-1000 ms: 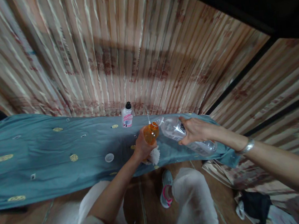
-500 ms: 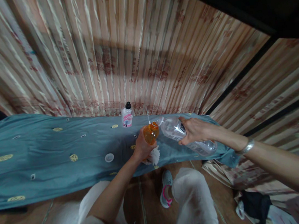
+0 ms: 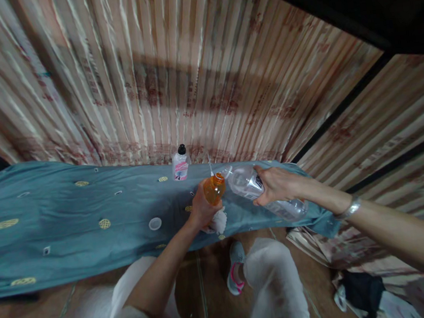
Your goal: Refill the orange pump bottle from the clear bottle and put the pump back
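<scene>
My left hand [image 3: 202,208] is wrapped round an orange bottle [image 3: 214,189] whose uncapped neck tips up and to the right. In my right hand [image 3: 276,185] lies a large clear plastic bottle [image 3: 245,181], tilted so its mouth comes close to the orange neck. Whether liquid runs between the two mouths I cannot tell. Below my left fist shows a white crumpled tissue or cloth [image 3: 219,221]. Behind the orange bottle stands a white bottle with a black cap and pink label [image 3: 180,166]. A round whitish lid [image 3: 155,223] lies to the left.
A teal sheet with pineapple prints [image 3: 65,211] covers the long surface before me. Pleated curtains [image 3: 149,74] hang behind it and at the right. Dark frame bars [image 3: 348,113] cross the curtain. Dark and white items [image 3: 363,292] lie on the floor at lower right.
</scene>
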Demonstrator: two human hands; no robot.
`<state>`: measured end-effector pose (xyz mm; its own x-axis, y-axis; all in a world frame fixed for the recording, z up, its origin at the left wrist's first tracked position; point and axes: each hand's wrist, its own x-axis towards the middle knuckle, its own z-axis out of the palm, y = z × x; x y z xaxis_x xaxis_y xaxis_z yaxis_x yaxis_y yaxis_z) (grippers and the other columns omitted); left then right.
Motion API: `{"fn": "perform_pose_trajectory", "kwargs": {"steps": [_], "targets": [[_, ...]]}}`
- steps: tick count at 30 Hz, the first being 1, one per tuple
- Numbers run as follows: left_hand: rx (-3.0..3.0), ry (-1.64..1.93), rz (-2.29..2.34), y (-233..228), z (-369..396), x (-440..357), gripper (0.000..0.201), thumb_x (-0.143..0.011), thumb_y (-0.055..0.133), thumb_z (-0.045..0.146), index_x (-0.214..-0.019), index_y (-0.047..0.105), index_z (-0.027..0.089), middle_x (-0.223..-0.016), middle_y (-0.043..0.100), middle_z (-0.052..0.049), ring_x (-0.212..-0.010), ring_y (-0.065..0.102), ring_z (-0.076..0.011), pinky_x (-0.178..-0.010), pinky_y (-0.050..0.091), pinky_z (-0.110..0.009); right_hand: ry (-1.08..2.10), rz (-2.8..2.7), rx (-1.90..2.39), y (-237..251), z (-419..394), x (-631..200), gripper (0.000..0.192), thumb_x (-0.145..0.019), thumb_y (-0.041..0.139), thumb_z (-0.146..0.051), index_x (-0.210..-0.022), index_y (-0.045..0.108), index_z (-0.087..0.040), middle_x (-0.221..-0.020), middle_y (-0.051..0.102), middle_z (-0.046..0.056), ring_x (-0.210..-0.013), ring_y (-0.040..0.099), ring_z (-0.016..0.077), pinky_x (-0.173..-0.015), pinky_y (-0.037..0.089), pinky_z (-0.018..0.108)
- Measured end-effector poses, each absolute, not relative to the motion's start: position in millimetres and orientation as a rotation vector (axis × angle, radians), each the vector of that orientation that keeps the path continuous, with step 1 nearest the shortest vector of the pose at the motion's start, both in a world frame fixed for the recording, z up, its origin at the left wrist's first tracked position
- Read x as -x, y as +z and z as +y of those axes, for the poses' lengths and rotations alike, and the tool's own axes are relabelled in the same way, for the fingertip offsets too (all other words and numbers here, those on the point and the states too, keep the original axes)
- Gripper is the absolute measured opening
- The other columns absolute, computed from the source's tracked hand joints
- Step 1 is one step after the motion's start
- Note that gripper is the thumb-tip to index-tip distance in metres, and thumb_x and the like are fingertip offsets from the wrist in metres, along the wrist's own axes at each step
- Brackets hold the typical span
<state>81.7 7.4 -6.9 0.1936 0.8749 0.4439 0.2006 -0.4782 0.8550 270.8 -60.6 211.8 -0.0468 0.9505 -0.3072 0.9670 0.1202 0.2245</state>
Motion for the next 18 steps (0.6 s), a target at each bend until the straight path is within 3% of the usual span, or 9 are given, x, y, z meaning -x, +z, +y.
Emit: {"fn": "perform_pose_trajectory", "kwargs": {"steps": [18], "targets": [[-1.792,1.315,0.995,-7.2,7.4,-82.6,0.077,-0.069,0.077,0.015,-0.137,0.041,0.022,-0.127,0.070,-0.009,-0.109,0.074,-0.0255,-0.097,0.062,-0.043,-0.063,2.004,-1.865,214.0,-60.8,-268.7,0.075,-0.072,0.079,-0.056,-0.126,0.055,-0.009,-0.085,0.074,0.010,-0.082,0.074,0.0309,-0.060,0.040,0.031]]}}
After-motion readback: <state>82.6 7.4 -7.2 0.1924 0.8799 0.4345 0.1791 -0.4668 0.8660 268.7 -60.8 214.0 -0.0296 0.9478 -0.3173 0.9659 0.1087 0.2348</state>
